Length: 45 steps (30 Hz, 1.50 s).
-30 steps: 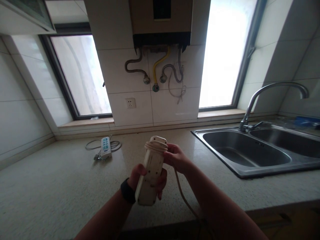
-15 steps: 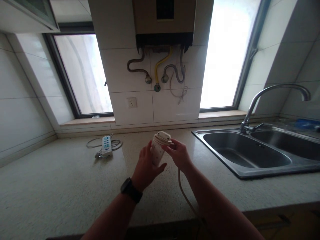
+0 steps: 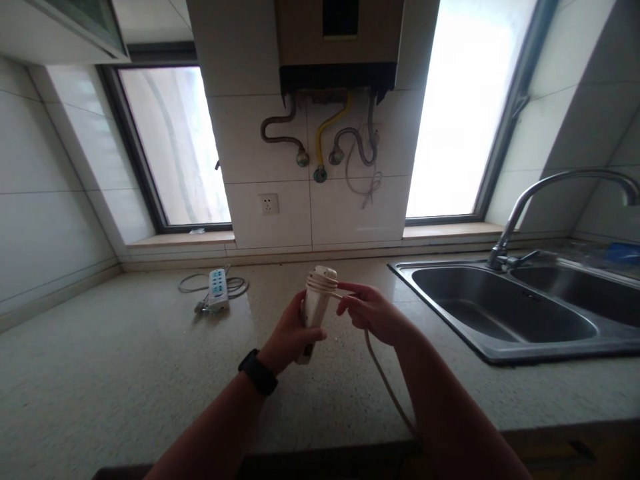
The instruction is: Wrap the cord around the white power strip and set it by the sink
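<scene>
A white power strip is held tilted above the counter, its upper end wrapped in several turns of its own cord. My left hand, with a black watch on the wrist, grips the strip's body, thumb across the near side. Just right of the strip, my right hand pinches the white power cord. From there the cord's loose length hangs down past my right forearm and over the counter's front edge.
A second power strip with blue-green sockets lies at the back left, its grey cord coiled around it. On the right is a steel double sink with a tall faucet. A wall socket and a water heater are ahead.
My right hand has drawn slightly right from the strip, pulling a stretch of cord out straight. The strip has turned in my left hand, showing its side. The view has shifted slightly left.
</scene>
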Available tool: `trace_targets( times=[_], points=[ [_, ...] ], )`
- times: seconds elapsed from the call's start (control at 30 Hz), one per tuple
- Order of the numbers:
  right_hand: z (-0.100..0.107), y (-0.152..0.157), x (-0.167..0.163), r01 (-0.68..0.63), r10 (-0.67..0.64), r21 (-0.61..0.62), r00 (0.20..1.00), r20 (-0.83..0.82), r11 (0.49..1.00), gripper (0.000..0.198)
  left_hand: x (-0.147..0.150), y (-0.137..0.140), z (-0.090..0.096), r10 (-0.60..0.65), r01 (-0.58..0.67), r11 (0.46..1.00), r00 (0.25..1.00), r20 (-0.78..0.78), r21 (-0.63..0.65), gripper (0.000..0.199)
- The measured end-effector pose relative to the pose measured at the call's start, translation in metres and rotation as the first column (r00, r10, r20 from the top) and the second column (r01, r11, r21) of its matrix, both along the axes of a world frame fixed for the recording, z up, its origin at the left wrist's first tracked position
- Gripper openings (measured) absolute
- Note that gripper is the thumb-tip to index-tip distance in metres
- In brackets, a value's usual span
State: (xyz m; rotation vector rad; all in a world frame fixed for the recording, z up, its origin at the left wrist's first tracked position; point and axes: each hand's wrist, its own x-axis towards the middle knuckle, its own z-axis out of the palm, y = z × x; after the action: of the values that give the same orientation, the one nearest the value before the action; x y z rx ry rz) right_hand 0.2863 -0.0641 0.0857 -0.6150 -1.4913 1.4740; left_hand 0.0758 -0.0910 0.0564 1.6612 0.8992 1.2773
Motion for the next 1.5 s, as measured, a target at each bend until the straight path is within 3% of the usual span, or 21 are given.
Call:
trace_targets(
  times=[0.1, 0.17, 0.27, 0.43, 0.53, 0.73, 0.9, 0.97, 1.03, 1.13, 1.2, 1.33, 1.4, 1.5],
  points=[
    [-0.001, 0.0, 0.008, 0.018, -0.019, 0.016, 0.999, 0.047, 1.0, 0.041, 0.0, -0.004, 0.003, -0.112, 0.144, 0.977, 0.974, 0.196, -0.156, 0.066],
    [-0.003, 0.003, 0.01, 0.028, -0.031, 0.033, 0.995, 0.094, 0.999, 0.032, 0.0, -0.008, 0.005, -0.204, 0.286, 0.934, 0.918, 0.34, -0.212, 0.052],
    [-0.007, 0.007, 0.011, 0.034, -0.044, 0.082, 0.992, 0.116, 0.996, 0.027, -0.002, -0.014, 0.007, -0.349, 0.508, 0.834, 0.789, 0.506, -0.217, 0.04],
    [-0.006, 0.007, 0.004, 0.081, -0.09, 0.166, 0.995, 0.046, 0.983, 0.029, 0.0, -0.018, 0.005, -0.536, 0.76, 0.631, 0.572, 0.621, -0.156, 0.049],
    [-0.005, 0.002, -0.006, 0.033, -0.033, 0.145, 0.999, -0.002, 0.989, 0.032, 0.001, -0.019, 0.007, -0.588, 0.82, 0.556, 0.503, 0.634, -0.134, 0.051],
    [0.0, -0.009, -0.018, -0.097, 0.103, 0.115, 0.994, -0.047, 0.989, 0.048, -0.001, -0.022, 0.011, -0.582, 0.806, 0.554, 0.553, 0.595, -0.207, 0.049],
    [-0.001, -0.015, -0.018, -0.156, 0.158, 0.08, 0.987, -0.019, 0.984, 0.062, -0.004, -0.022, 0.004, -0.66, 0.867, 0.401, 0.498, 0.562, -0.297, 0.037],
    [-0.003, -0.016, -0.018, -0.169, 0.171, 0.077, 0.985, -0.022, 0.983, 0.064, -0.003, -0.023, 0.003, -0.696, 0.88, 0.376, 0.475, 0.539, -0.29, 0.037],
    [-0.005, -0.017, -0.018, -0.167, 0.169, 0.064, 0.985, -0.03, 0.984, 0.062, -0.001, -0.025, 0.005, -0.701, 0.871, 0.415, 0.49, 0.518, -0.262, 0.043],
    [-0.006, -0.015, -0.015, -0.093, 0.094, 0.027, 0.994, -0.05, 0.995, 0.051, 0.0, -0.027, 0.011, -0.631, 0.808, 0.55, 0.568, 0.528, -0.212, 0.059],
    [-0.007, -0.012, -0.012, -0.026, 0.028, 0.027, 0.997, -0.065, 0.999, 0.047, -0.002, -0.024, 0.014, -0.548, 0.717, 0.662, 0.662, 0.511, -0.22, 0.057],
    [-0.006, -0.005, -0.01, 0.082, -0.076, 0.112, 0.995, -0.059, 0.99, 0.045, -0.009, -0.017, 0.018, -0.308, 0.41, 0.872, 0.884, 0.351, -0.267, 0.043],
    [-0.006, -0.003, -0.014, 0.071, -0.065, 0.207, 0.997, -0.036, 0.976, 0.045, -0.009, -0.016, 0.018, -0.228, 0.312, 0.918, 0.921, 0.316, -0.246, 0.043],
    [-0.006, -0.004, -0.023, -0.035, 0.031, 0.31, 0.999, 0.016, 0.95, 0.046, -0.005, -0.017, 0.015, -0.134, 0.231, 0.939, 0.929, 0.344, -0.256, 0.053]
  ],
)
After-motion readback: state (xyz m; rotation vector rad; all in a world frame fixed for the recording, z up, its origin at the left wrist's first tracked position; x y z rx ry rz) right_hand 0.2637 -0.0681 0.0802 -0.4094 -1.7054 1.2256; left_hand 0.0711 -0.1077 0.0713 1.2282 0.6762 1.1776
